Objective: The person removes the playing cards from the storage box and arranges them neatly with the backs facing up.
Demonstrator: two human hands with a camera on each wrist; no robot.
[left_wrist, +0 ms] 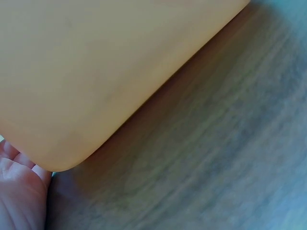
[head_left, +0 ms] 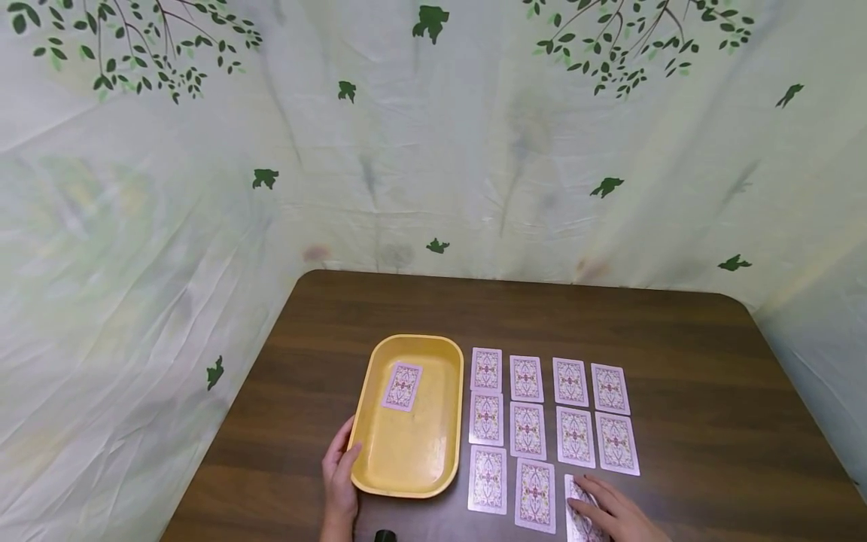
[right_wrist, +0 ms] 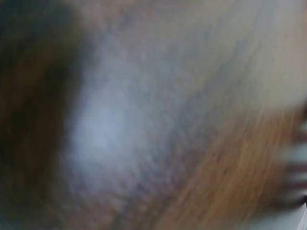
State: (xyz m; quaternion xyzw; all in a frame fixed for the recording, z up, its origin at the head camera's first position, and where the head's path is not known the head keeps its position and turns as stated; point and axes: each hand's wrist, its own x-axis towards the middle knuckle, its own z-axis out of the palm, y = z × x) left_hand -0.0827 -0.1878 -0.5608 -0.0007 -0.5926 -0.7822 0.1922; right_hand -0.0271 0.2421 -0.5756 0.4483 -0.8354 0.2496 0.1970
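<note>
A yellow tray (head_left: 406, 470) is gripped at its lower left side by my left hand (head_left: 341, 470), with the thumb at the rim. One face-down playing card (head_left: 403, 387) lies inside the tray, toward its upper left. In the left wrist view the tray (left_wrist: 86, 76) fills the upper left, with part of the left hand (left_wrist: 21, 194) against its corner. My right hand (head_left: 616, 512) reaches in from the lower right, its fingertips on the nearest card (head_left: 576, 519) of the third column. The right wrist view is blurred.
Right of the tray, several playing cards (head_left: 528, 430) lie face down in rows, with pink patterned backs. A small black object (head_left: 385, 536) shows at the bottom edge. The brown table (head_left: 711, 391) meets a leaf-patterned curtain (head_left: 460, 150) behind.
</note>
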